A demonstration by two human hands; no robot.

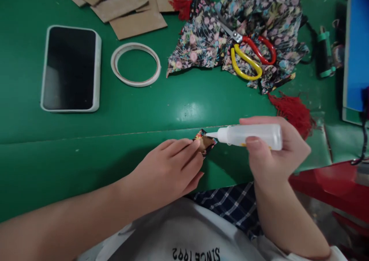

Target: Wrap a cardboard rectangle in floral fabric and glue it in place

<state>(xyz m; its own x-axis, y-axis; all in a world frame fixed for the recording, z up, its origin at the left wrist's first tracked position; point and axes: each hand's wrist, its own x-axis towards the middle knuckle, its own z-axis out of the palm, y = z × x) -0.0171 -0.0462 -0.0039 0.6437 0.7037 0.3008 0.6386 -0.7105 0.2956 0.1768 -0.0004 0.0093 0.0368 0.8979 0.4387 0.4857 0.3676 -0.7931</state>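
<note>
My left hand [170,168] pinches a small piece of floral fabric wrapped over brown cardboard [205,142] near the front edge of the green table [121,130]. My right hand [273,153] grips a white glue bottle [250,135] held sideways. Its thin nozzle points left and touches the small piece. Most of the piece is hidden under my left fingers.
A phone [70,68] lies screen-up at the left, with a roll of tape [135,64] beside it. Brown cardboard pieces [127,7] sit at the back. Floral cloth [239,26] carries red and yellow scissors [250,53]. A red tassel [294,111] lies right of my hand.
</note>
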